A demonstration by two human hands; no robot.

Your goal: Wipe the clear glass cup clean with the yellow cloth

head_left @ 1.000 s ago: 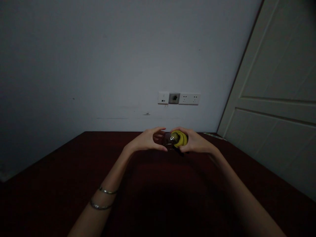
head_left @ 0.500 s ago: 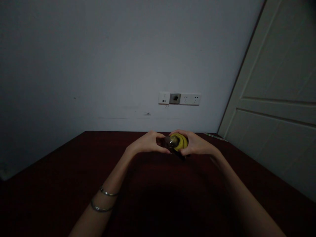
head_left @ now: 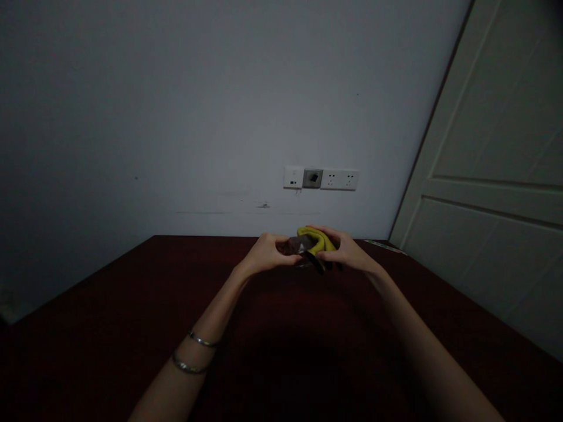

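Note:
My left hand [head_left: 265,256] is closed around a small see-through glass [head_left: 299,245], lying on its side in the grip with its near end toward the left palm. Its exact shape is hard to make out in the dim light. In my right hand [head_left: 350,252] is a folded yellow cloth [head_left: 322,239], pinched between thumb and fingers. The cloth curls open toward the glass and lies against its right end. A dark strip hangs below the cloth near the right thumb. Both hands are over the far part of the dark red table [head_left: 185,293].
Behind the table stands a grey-white wall [head_left: 220,117] with a row of sockets [head_left: 321,178]. A pale panelled door [head_left: 492,176] is on the right. A thin printed strip [head_left: 385,246] lies at the table's far right edge. Two metal bangles [head_left: 189,368] circle my left forearm.
The yellow cloth was wrapped round the glass's end; now it is opened into a fold, raised slightly. Both hands have shifted a little, the left one rightward.

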